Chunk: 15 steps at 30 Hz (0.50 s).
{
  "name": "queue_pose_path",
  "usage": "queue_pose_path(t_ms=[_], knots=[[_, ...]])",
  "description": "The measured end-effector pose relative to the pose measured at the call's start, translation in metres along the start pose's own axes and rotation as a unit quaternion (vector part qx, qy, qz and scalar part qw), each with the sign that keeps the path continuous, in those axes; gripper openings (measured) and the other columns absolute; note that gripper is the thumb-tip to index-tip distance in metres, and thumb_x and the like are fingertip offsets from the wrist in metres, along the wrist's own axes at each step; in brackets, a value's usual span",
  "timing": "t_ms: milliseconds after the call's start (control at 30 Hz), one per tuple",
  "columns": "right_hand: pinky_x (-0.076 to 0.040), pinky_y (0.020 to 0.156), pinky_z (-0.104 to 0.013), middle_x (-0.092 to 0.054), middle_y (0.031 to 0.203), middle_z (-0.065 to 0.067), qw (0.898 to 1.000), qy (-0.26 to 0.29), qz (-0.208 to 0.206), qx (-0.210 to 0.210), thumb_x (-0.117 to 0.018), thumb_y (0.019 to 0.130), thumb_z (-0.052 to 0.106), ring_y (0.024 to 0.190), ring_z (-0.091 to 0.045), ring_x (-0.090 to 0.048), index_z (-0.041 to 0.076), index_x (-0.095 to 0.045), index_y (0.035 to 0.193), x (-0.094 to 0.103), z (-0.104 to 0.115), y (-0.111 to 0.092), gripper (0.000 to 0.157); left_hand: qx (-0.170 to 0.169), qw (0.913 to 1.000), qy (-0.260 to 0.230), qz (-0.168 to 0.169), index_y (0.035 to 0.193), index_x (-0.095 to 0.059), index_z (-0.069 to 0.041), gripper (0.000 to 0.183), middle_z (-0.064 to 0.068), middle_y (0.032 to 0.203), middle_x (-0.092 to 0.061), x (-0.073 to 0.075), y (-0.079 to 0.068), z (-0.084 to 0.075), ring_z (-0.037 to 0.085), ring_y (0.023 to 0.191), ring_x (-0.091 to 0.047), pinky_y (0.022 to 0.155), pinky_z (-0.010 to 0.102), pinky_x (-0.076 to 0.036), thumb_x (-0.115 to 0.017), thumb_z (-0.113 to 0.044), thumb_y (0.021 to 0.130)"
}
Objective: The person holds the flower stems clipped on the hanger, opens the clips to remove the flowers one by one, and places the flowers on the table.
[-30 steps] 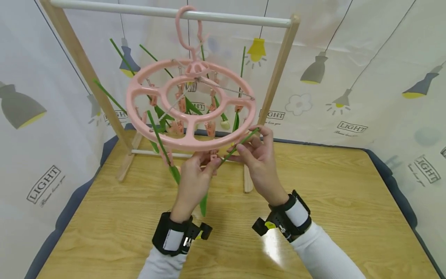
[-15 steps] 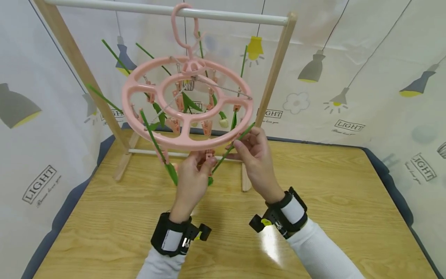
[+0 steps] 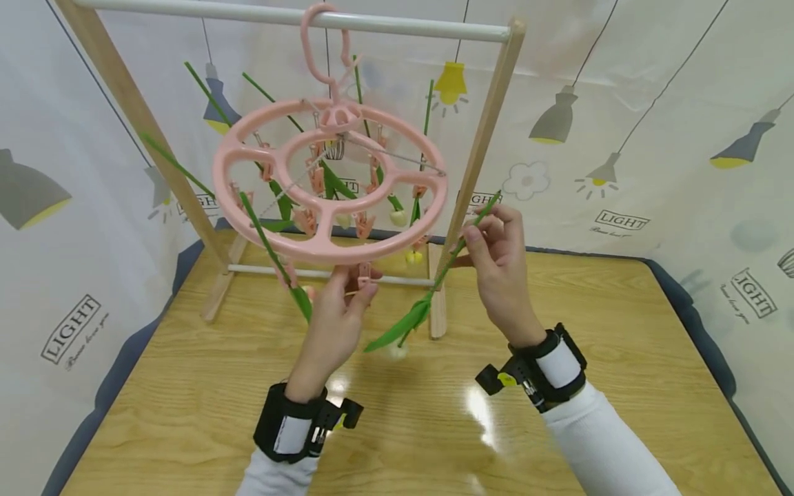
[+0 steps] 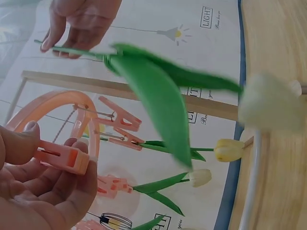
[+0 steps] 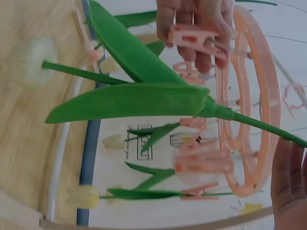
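Note:
In the head view my left hand pinches a pink clothespin under the front rim of a round pink drying hanger. No stem shows in that clothespin in the left wrist view. To the right, my right hand pinches the green stem of a white artificial tulip. This tulip points blossom down, apart from the hanger, its leaves spread in the right wrist view. Other tulips hang blossom down in the hanger's clothespins, among them a yellow one.
The hanger hooks over the white bar of a wooden stand. Below is a wood-grain table with a dark blue edge. A lamp-patterned cloth surrounds it. Stems stick up and outward around the hanger's ring.
My right hand has drawn the tulip right, away from the front clothespin, and its leaves and blossom have come out from behind the left hand. My left hand stays at that clothespin, shifted slightly left.

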State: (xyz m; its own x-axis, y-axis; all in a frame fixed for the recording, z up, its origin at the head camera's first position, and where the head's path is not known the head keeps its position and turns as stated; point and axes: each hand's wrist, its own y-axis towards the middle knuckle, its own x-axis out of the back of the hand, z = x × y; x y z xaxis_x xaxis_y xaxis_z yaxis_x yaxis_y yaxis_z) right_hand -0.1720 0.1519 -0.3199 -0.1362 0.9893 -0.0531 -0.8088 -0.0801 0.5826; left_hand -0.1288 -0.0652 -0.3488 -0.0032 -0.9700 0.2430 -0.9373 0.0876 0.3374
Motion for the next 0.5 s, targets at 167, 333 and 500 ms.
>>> queue_pose_path(t_ms=[167,333,500], knots=[[-0.056,0.059,-0.022,-0.055,0.091,-0.001,1.000,-0.017,-0.025,0.001,-0.044,0.105,0.011,0.076,-0.011,-0.059,0.014,-0.040,0.130,0.020,0.005,0.005,0.026,0.000,1.0000,-0.001,0.002,0.122,-0.051,0.000,0.025,0.016,0.118,-0.063,0.004,-0.001,0.004,0.022,0.099,-0.060,0.085,0.021,-0.054,-0.057,-0.007,0.099],[-0.054,0.055,-0.021,-0.054,0.086,-0.001,0.998,-0.048,-0.050,-0.002,-0.044,0.105,0.015,0.070,-0.013,-0.058,0.018,-0.041,0.135,0.038,0.013,0.012,0.029,-0.006,1.0000,-0.003,-0.007,0.119,-0.052,0.004,0.024,0.018,0.115,-0.064,0.011,-0.002,0.005,0.019,0.096,-0.060,0.082,0.019,-0.054,-0.058,-0.006,0.098],[-0.053,0.055,-0.019,-0.053,0.085,-0.001,0.995,-0.075,-0.059,-0.004,-0.045,0.105,0.015,0.068,-0.012,-0.057,0.014,-0.041,0.137,0.059,0.017,0.019,0.032,0.005,0.9999,0.012,-0.009,0.120,-0.052,0.002,0.025,0.019,0.115,-0.065,0.017,-0.002,0.008,0.019,0.097,-0.060,0.082,0.019,-0.053,-0.058,-0.005,0.098]])
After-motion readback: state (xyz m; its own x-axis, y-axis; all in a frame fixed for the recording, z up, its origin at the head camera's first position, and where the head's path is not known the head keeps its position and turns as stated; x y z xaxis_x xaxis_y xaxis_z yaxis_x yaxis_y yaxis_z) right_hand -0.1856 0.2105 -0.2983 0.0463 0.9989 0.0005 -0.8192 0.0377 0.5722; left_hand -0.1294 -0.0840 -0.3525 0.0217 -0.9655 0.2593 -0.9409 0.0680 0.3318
